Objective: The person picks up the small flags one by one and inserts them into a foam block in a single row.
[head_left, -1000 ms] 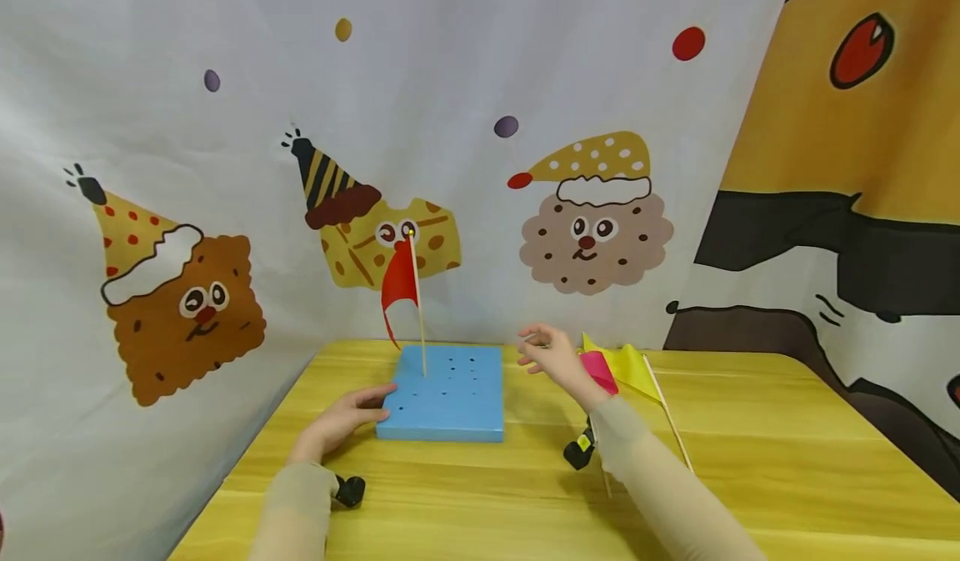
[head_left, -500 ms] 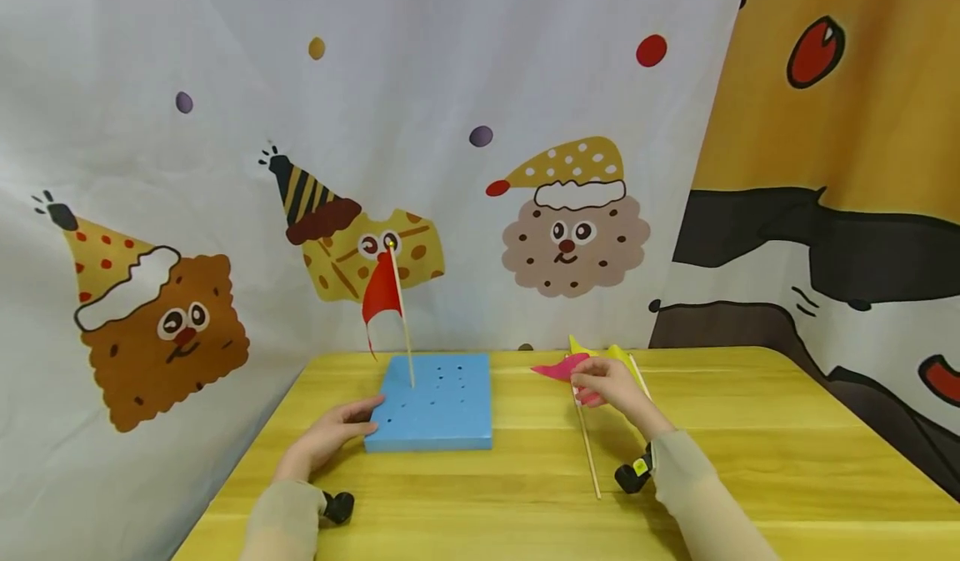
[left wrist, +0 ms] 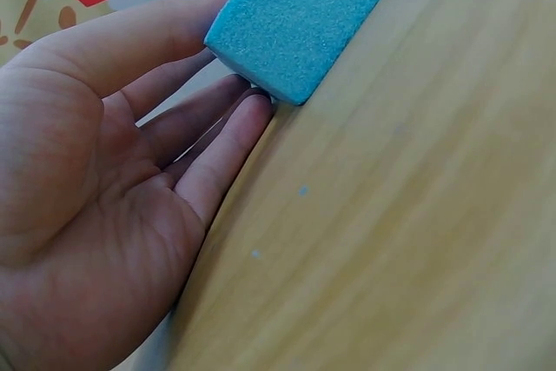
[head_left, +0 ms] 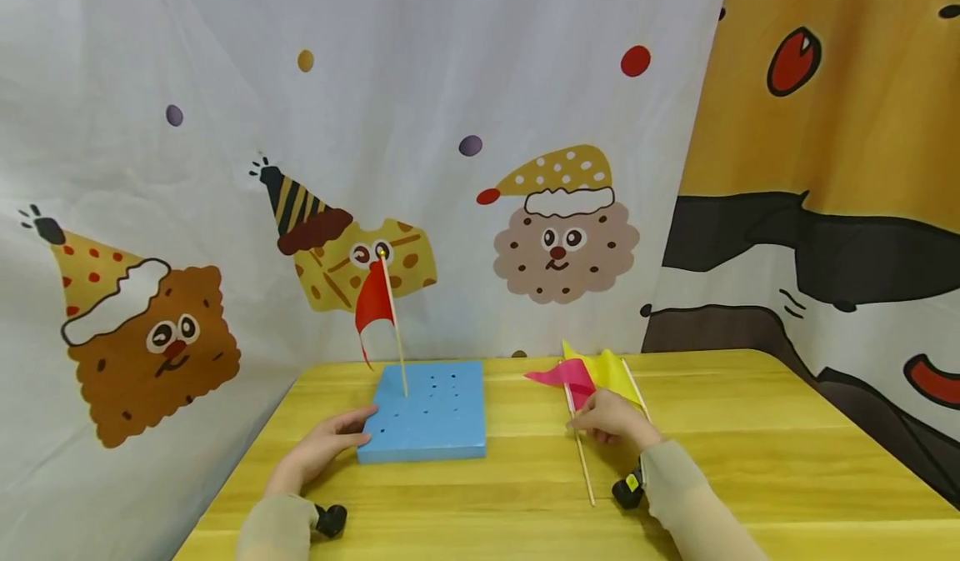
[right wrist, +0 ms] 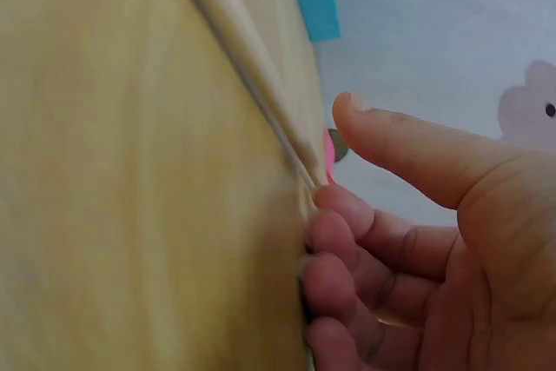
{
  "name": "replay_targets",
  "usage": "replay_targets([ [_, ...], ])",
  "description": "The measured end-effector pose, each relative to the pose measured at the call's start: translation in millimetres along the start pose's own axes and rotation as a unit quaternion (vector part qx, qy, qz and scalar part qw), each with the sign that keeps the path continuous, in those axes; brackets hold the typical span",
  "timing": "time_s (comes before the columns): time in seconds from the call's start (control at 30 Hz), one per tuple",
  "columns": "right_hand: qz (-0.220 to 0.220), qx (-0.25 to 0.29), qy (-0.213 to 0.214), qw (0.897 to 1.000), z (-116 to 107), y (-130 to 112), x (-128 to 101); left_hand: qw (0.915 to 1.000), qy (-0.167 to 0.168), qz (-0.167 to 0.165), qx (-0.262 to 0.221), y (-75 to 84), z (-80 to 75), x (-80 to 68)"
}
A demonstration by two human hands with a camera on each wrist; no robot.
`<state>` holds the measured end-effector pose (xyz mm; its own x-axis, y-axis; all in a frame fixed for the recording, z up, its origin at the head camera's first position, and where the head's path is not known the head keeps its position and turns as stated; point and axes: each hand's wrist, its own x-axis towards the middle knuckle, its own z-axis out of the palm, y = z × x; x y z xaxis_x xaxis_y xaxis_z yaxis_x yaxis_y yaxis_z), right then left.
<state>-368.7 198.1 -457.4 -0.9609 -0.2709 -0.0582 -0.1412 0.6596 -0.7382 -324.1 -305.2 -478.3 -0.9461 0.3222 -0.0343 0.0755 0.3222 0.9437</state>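
Note:
A blue foam block [head_left: 435, 415] with several small holes lies on the yellow table [head_left: 750, 444]. One red flag [head_left: 373, 301] on a thin stick stands upright in its far left part. My left hand [head_left: 352, 432] lies flat, its straight fingers [left wrist: 221, 141] touching the block's [left wrist: 304, 15] near left corner. To the right a pink flag [head_left: 564, 374] and a yellow flag [head_left: 606, 369] lie on the table. My right hand [head_left: 592, 423] curls its fingers [right wrist: 347, 241] on the pink flag's stick [right wrist: 252, 67]; the thumb stands off it.
A cartoon-printed cloth [head_left: 480, 127] hangs right behind the table's far edge and along its left side. The pink flag's stick runs toward me to about [head_left: 591, 498]. Bare tabletop lies in front of the block and to the far right.
My right hand went from the air beside the block to the pink flag, then slid down and curled on its stick. The left hand stays at the block's corner.

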Motion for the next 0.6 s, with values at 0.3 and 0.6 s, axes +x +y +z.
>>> replay_targets([
  [0.3,-0.022,-0.063,0.015,0.998,10.2,-3.1,-1.3,1.0000,0.005,0.002,-0.006,0.9,2.1,-0.6],
  [0.6,-0.002,-0.052,0.020,0.998,10.3,-8.2,-5.5,0.9999,-0.001,-0.002,-0.014,0.7,1.6,-0.1],
])
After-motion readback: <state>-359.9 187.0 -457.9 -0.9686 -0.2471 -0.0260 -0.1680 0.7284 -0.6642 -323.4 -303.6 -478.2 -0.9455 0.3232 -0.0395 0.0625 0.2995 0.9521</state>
